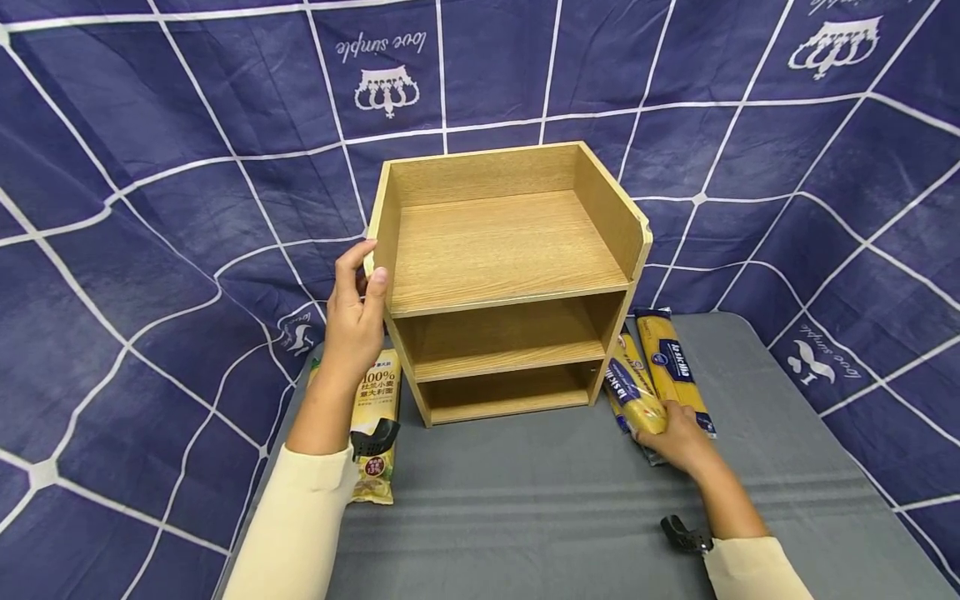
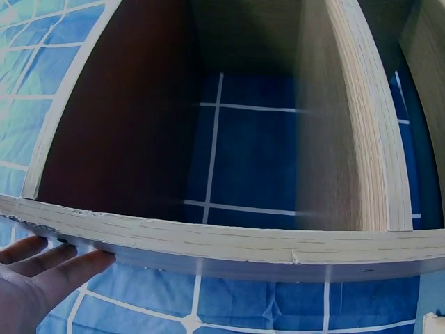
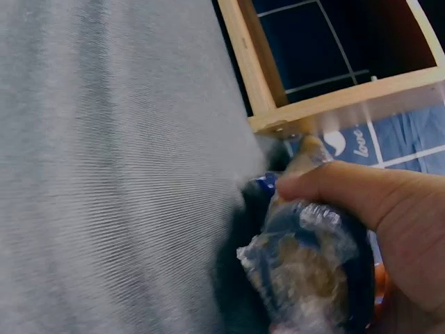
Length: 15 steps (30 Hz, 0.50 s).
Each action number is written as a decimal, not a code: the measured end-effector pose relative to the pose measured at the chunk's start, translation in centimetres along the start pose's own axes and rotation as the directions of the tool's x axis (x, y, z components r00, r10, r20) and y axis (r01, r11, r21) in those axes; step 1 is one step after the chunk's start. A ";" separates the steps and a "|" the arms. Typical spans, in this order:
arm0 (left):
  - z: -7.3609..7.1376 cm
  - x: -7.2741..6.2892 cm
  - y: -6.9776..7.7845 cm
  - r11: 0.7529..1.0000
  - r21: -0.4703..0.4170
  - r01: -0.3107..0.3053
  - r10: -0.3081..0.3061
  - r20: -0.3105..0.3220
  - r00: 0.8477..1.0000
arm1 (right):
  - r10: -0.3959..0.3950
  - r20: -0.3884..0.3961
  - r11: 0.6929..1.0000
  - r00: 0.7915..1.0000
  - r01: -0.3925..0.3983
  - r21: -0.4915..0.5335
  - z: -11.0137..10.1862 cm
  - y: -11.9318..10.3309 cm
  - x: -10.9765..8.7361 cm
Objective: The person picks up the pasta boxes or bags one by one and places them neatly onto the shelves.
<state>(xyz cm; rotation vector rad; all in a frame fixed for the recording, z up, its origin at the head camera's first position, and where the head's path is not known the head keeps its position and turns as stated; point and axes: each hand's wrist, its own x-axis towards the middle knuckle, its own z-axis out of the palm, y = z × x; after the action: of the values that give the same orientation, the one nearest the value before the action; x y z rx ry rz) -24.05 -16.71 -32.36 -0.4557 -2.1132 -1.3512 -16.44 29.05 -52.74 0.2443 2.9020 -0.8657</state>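
Observation:
A small wooden shelf [image 1: 510, 242] with an open-topped tray and two compartments stands on the grey cloth. My left hand [image 1: 357, 321] is at its upper left side panel; in the left wrist view, extended fingers [image 2: 83, 268] touch the panel's outer face. On the right, my right hand [image 1: 678, 437] grips the near end of a yellow-and-blue spaghetti pack [image 1: 628, 390]. The right wrist view shows the thumb [image 3: 334, 182] over its crinkled clear wrapper [image 3: 306, 268]. Another spaghetti pack [image 1: 666, 358] lies just right of it, and part of a third shows behind the gripped one.
Left of the shelf lies a yellow pasta pack [image 1: 377, 392], partly hidden by my left arm. Blue cloth with white lines [image 1: 495, 75] hangs behind and at both sides. Grey cloth [image 1: 517, 500] covers the surface in front of the shelf.

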 end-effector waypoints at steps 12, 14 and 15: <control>0.0 0.0 -0.2 1.000 0.005 -0.012 0.012 -0.008 1.000 | 0.058 0.034 0.993 0.998 -0.061 0.106 1.4 -0.5 -1.5; 0.1 0.0 -0.3 1.000 0.010 -0.015 0.016 -0.008 1.000 | 0.066 0.050 0.989 0.997 -0.072 0.126 1.5 -0.3 -1.7; 0.1 0.0 -0.3 1.000 0.014 -0.018 0.018 -0.010 1.000 | 0.062 0.054 0.988 0.997 -0.069 0.139 1.6 -0.2 -1.7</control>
<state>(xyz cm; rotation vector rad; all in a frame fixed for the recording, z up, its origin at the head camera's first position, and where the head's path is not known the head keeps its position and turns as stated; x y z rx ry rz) -24.25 -16.76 -32.65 -0.4600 -2.1039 -1.3256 -14.70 27.80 -53.75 0.3225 2.7733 -1.0519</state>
